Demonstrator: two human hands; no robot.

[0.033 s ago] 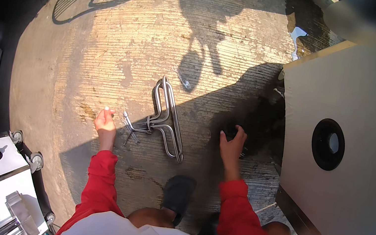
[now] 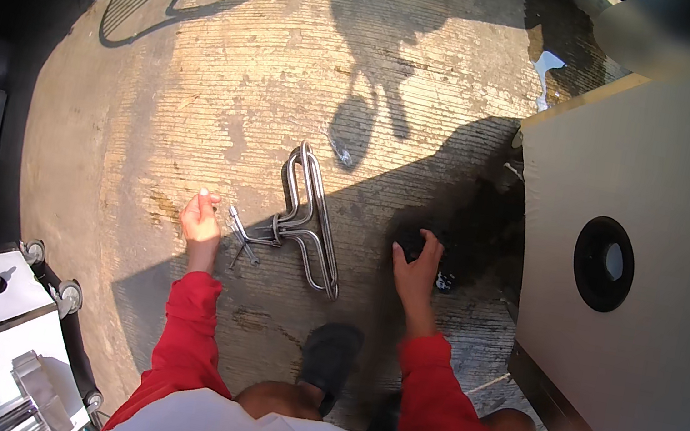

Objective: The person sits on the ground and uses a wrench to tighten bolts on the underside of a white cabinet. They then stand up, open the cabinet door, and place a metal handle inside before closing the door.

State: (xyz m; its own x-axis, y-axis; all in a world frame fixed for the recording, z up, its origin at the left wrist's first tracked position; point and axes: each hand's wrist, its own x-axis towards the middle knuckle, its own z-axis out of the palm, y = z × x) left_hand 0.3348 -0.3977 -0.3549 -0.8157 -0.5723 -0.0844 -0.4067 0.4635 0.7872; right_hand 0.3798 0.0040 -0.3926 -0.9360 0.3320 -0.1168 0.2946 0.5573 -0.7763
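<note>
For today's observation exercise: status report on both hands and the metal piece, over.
Left hand open beside bent metal tube frame, not gripping. Right hand on dark object in shadow; grip unclear. White cabinet close right.

One bent silver metal tube rack lies at the centre of the concrete floor. Two bare hands show, the left hand at eight o'clock of it and the right hand at four o'clock. One black sandal sits at six o'clock. One white panel with a round black hole stands at three o'clock. Two small caster wheels show at eight o'clock.
</note>
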